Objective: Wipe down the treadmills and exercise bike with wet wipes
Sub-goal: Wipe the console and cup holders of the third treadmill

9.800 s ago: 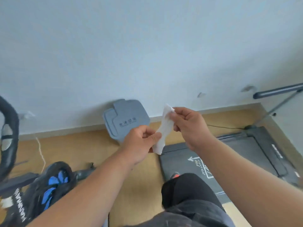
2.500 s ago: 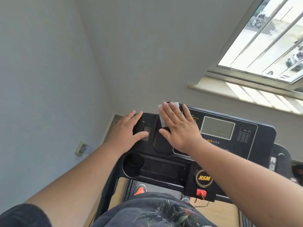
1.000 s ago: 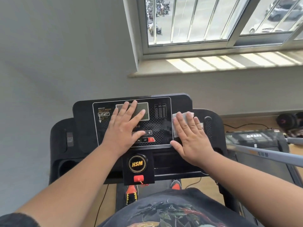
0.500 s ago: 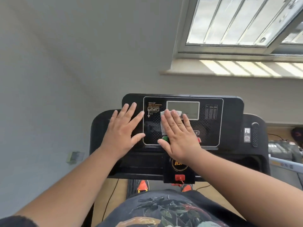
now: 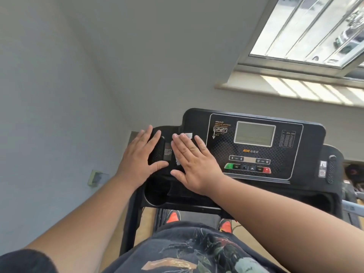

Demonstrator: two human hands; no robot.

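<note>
The treadmill console point(image 5: 254, 146) stood black at the centre-right of the head view, with its grey display point(image 5: 254, 133) at about 1 o'clock from the hands and a row of green and red buttons point(image 5: 247, 168) beneath it; the right hand point(image 5: 194, 164) lay flat on the console's left wing, its grip open with fingers straight and slightly spread, pressing the white wet wipe point(image 5: 187, 135) against the black surface; only two parts of the wipe showed, a corner past the fingertips at 12 o'clock and a small edge by the thumb side at 9 o'clock; the left hand point(image 5: 141, 154) rested just beside the right hand at its 9 o'clock, its grip likewise open, fingers extended over the console's outer left edge and thumb stretched toward the other hand's thumb, the two apart; a round cup holder point(image 5: 155, 196) sat in the tray at 6 o'clock from the left hand; orange shoes point(image 5: 173, 216) stood on the treadmill belt point(image 5: 199, 216) below the console; a window point(image 5: 307, 30) with bars filled the 2 o'clock corner above a sunlit sill point(image 5: 295, 89); a wall socket point(image 5: 96, 177) was fixed to the grey wall at 9 o'clock.
</note>
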